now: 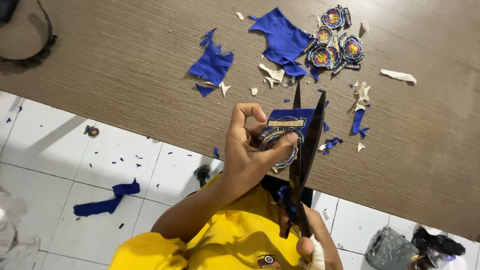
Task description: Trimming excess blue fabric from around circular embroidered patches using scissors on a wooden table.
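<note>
While the left hand (250,150) pinches a round embroidered patch (281,145) between thumb and fingers, the right hand (307,240) is closed around the handles of long black scissors (305,155). The blades are parted, with the patch's right edge lying between them. A flap of blue cloth (292,117) is attached to the top of the patch. A white wrap covers part of the right hand, low in the view. Both hands are over the near edge of a brown wood-grain table (125,65), and the scissor tips point toward its middle.

Beyond the tips, toward the table's far edge, lies a larger blue scrap (282,40), and just right of it a cluster of finished round patches (335,42) in blue, red and gold, overlapping one another. Another blue scrap (212,65) lies to the left of these. Small white and blue trimmings (360,120) are scattered to the right of the scissors.

Below the table's near edge, the person's yellow shirt (225,235) fills the bottom centre. On the white tiled floor (60,165) to the left lie a blue strip (105,200) and tiny blue specks. A crumpled grey bag (390,250) sits at the bottom right.
</note>
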